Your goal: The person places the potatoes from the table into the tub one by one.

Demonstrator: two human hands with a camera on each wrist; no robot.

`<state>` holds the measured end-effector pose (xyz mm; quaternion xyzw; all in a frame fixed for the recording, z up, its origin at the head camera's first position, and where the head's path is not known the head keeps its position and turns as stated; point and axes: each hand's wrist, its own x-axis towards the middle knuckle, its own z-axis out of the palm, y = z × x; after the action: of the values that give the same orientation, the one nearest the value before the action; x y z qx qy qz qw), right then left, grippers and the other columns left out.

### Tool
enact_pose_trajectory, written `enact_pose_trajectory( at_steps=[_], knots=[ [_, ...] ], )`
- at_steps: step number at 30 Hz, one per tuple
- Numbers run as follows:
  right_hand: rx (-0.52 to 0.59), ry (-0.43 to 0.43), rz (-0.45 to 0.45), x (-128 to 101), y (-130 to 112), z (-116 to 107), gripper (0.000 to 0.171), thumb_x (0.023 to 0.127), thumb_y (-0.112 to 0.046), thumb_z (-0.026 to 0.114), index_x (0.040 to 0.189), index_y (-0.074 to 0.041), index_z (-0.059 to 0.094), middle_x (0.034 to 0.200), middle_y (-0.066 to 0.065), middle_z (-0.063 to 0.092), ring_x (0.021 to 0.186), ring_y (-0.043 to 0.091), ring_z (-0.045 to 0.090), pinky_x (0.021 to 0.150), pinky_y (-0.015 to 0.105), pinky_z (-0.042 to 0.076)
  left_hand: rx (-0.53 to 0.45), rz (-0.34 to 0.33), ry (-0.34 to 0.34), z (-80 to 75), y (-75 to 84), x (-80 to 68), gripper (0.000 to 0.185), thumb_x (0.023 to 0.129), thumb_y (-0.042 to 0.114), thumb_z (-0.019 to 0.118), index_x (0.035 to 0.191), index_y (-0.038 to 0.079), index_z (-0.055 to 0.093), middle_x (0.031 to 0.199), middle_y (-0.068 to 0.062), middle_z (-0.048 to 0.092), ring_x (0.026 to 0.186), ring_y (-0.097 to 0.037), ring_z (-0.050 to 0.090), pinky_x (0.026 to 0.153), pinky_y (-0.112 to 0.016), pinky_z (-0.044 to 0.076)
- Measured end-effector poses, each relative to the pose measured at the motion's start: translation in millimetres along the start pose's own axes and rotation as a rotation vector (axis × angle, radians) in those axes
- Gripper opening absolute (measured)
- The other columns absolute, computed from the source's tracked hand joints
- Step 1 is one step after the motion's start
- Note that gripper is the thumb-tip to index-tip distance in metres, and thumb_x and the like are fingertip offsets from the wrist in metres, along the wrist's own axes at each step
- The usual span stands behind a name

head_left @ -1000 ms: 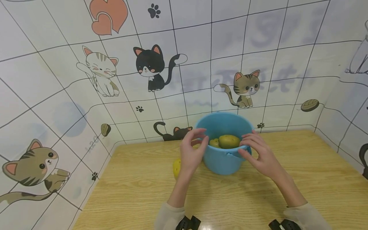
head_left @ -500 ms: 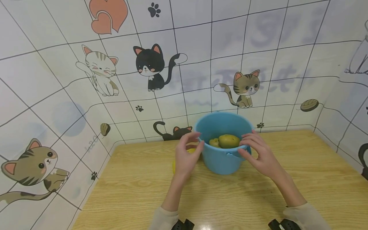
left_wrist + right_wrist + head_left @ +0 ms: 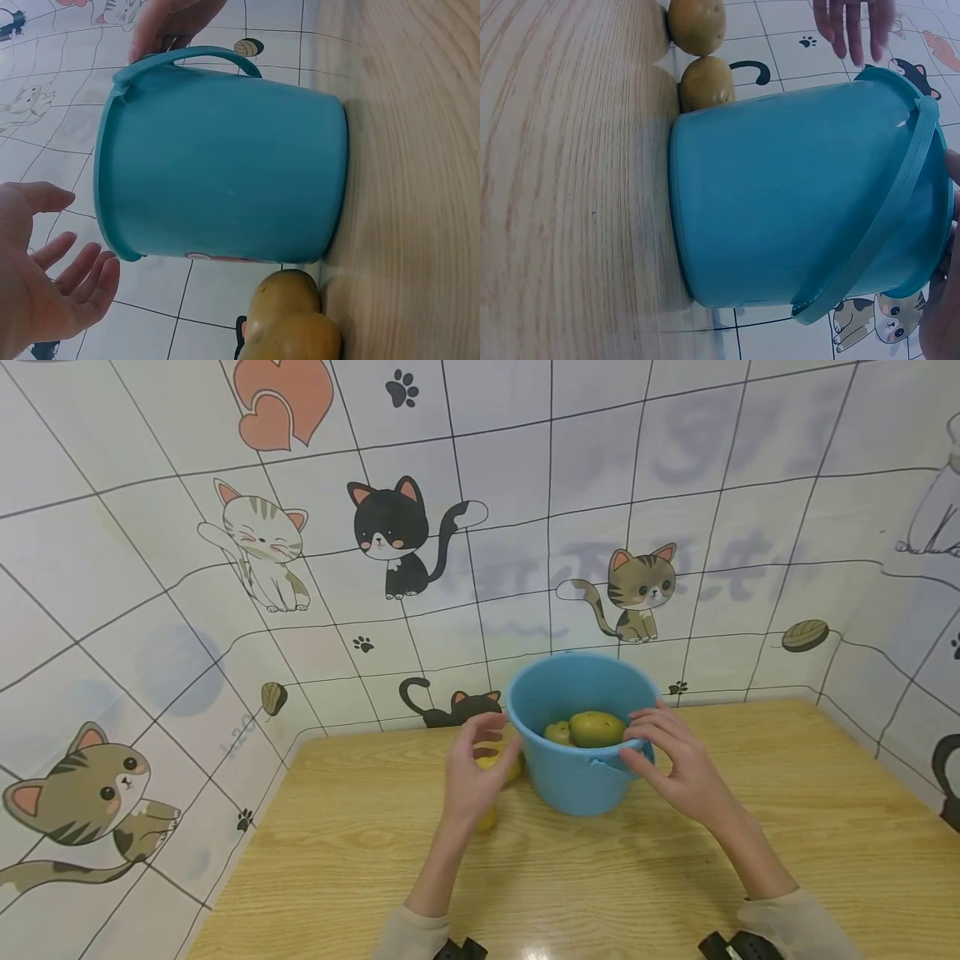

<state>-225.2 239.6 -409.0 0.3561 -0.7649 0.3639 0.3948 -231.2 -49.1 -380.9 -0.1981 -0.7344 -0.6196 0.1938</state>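
Observation:
A blue plastic bucket (image 3: 581, 785) stands upright on the table, with potatoes (image 3: 597, 729) visible inside it. My right hand (image 3: 686, 768) holds the bucket's right rim, its thumb outside near the handle (image 3: 877, 225). Left of the bucket, my left hand (image 3: 471, 781) hovers with loosely bent fingers and nothing in them, apart from the rim in the left wrist view. Beneath and behind that hand, loose potatoes (image 3: 487, 820) lie on the table, partly hidden by it. Potatoes (image 3: 292, 322) also sit close to the bucket's base in the left wrist view.
The wooden table (image 3: 345, 860) meets a wall (image 3: 517, 468) behind the bucket, covered with cartoon cats and grid lines. Side walls rise at left and right. Table surface extends on both sides of the bucket.
My left hand has moved left and slightly down from the bucket's rim, uncovering more of the loose potatoes. My right hand and the bucket stay nearly where they were.

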Motion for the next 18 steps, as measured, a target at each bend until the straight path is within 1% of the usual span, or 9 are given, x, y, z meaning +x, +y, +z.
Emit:
enact_pose_trajectory(
  at_steps=[3,7,11,13,18],
  knots=[
    [-0.001,0.002,-0.001,0,0,0,0.037,0.102,-0.044,0.058,0.101,-0.01,0.071,0.105,0.007,0.067,0.111,0.034,0.055,0.12,0.051,0.022,0.037,-0.014,0.0,-3.4,-2.2,-2.0,0.033,0.088,0.013,0.079,0.118,0.009,0.066,0.113,-0.009,0.067,0.102,-0.03,0.064,0.086,-0.052,0.055],
    [-0.006,0.006,-0.01,0,1,1,0.039,0.102,-0.045,0.057,0.1,-0.008,0.071,0.105,0.008,0.067,0.11,0.035,0.056,0.119,0.052,0.023,0.067,-0.031,-0.004,-8.1,-6.7,-4.7,0.035,0.087,0.012,0.079,0.119,0.009,0.066,0.113,-0.006,0.067,0.102,-0.026,0.063,0.086,-0.053,0.054],
    [-0.006,0.008,-0.013,1,1,1,0.041,0.102,-0.045,0.057,0.099,-0.007,0.071,0.104,0.009,0.067,0.11,0.034,0.056,0.12,0.051,0.023,0.086,-0.045,-0.012,-12.3,-13.0,-6.9,0.038,0.087,0.015,0.079,0.122,0.008,0.065,0.116,-0.007,0.067,0.104,-0.026,0.062,0.087,-0.057,0.053],
    [-0.006,0.006,-0.012,0,0,1,0.04,0.102,-0.045,0.057,0.099,-0.008,0.071,0.104,0.009,0.067,0.111,0.033,0.055,0.12,0.05,0.023,0.104,-0.057,-0.019,-14.2,-16.0,-7.8,0.04,0.087,0.017,0.079,0.123,0.008,0.064,0.117,-0.006,0.066,0.105,-0.026,0.061,0.088,-0.057,0.053],
    [-0.001,-0.014,0.014,0,0,-1,0.038,0.102,-0.045,0.057,0.101,-0.009,0.071,0.105,0.009,0.066,0.113,0.03,0.054,0.121,0.048,0.021,0.131,-0.078,-0.051,-19.5,-19.8,-10.0,0.046,0.086,0.017,0.079,0.127,0.007,0.062,0.12,-0.009,0.065,0.106,-0.028,0.06,0.088,-0.056,0.052]
  ],
)
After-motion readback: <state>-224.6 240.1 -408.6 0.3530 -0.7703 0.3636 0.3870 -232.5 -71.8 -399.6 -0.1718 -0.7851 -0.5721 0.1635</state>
